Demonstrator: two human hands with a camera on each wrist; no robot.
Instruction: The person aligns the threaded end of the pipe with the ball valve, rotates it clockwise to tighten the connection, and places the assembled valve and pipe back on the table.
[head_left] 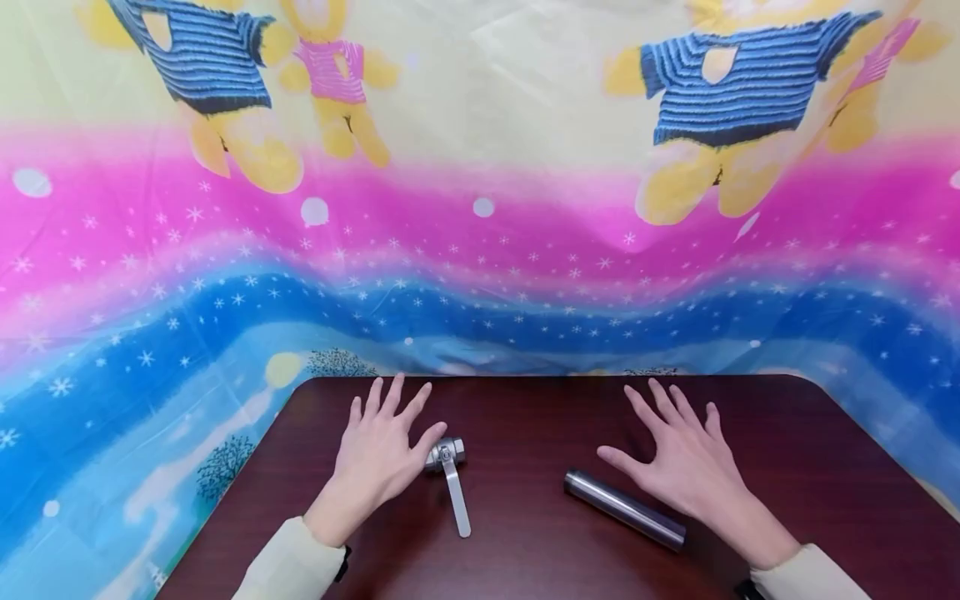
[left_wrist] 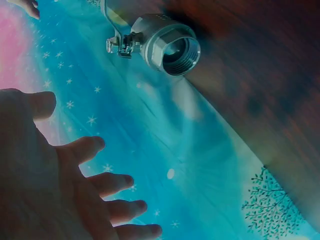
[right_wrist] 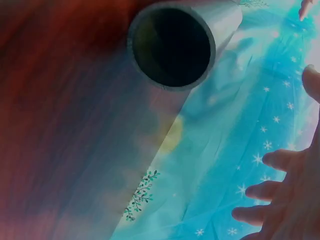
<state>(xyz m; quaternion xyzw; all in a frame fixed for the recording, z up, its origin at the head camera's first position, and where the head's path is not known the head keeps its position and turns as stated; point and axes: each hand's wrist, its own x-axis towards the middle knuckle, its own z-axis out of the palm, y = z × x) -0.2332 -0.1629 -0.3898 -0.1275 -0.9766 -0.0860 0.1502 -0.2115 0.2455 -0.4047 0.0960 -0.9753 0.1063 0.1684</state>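
Note:
A steel ball valve (head_left: 447,455) with a long flat lever handle (head_left: 457,500) lies on the dark table, its lever toward the near side. My left hand (head_left: 381,454) is spread just left of it, thumb near the valve body in the head view. In the left wrist view the valve (left_wrist: 167,47) shows its threaded open end, apart from the fingers. A grey metal pipe (head_left: 625,509) lies slantwise at right. My right hand (head_left: 686,458) is spread beyond and right of it, holding nothing. The right wrist view shows the hollow end of the pipe (right_wrist: 214,30).
The dark red-brown table (head_left: 525,417) has rounded far corners. Behind and beside it hangs a printed cloth (head_left: 480,250) with bears and snowflakes. Between the valve and the pipe lies a stretch of bare tabletop.

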